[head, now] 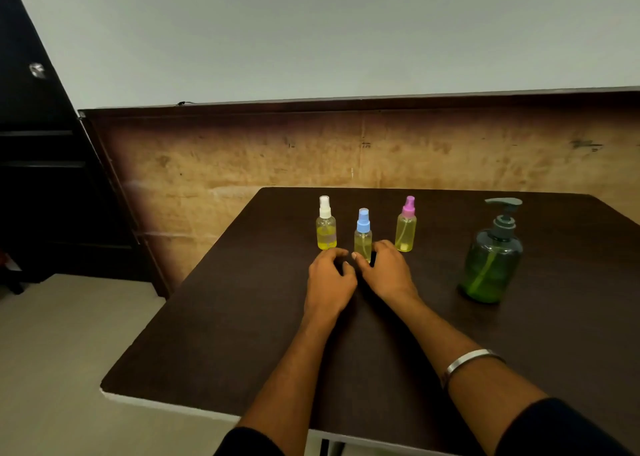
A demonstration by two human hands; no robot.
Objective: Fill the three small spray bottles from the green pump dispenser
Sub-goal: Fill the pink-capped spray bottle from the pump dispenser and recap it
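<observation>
Three small clear spray bottles with yellowish liquid stand upright on the dark table [242, 317]: a white-capped bottle [326, 225] at the left, a blue-capped bottle [363, 234] in the middle and nearer, and a pink-capped bottle [406, 225] at the right. The green pump dispenser [491, 261] with a grey pump head stands further right. My right hand [386, 270] holds the base of the blue-capped bottle, thumb in front and fingers curled round its right side. My left hand [329, 281] rests on the table just left of that bottle, fingers loosely curled and holding nothing.
The table's far edge meets a worn wooden panel [311, 158]. Its left edge drops to a pale floor [62, 351]. A dark cabinet [38, 178] stands at the far left. A metal bangle [467, 362] sits on my right forearm.
</observation>
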